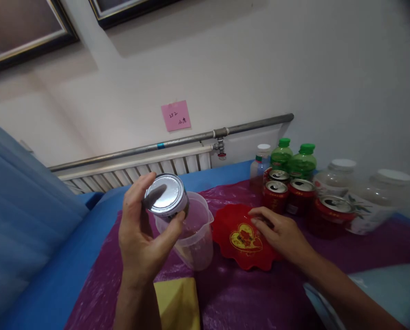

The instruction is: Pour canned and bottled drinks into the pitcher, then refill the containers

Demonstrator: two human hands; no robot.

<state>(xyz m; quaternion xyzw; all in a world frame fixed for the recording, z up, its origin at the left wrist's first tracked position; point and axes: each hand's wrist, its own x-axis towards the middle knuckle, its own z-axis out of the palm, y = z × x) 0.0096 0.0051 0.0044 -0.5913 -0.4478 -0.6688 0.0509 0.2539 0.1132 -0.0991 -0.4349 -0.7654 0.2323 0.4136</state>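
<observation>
My left hand (139,233) grips a can (167,192) with a shiny silver end facing up. Its fingers are round the far side and the thumb is on the near side. The can is tilted over the rim of a clear plastic measuring jug (194,247), hiding part of the opening. To the right of the jug lies a red scalloped dish (225,229) with a gold heart print. Over the dish's right side is my right hand (277,231), its fingers bent and the tips close together. Whatever they may pinch is too small or hidden to make out.
Red drink cans (301,195), green-capped bottles (303,162) and white-lidded jars (373,201) crowd the right rear. A yellow cloth (179,302) lies in front on the purple plastic sheet (239,302). A radiator (177,166) and pipe run along the wall behind; a blue curtain hangs left.
</observation>
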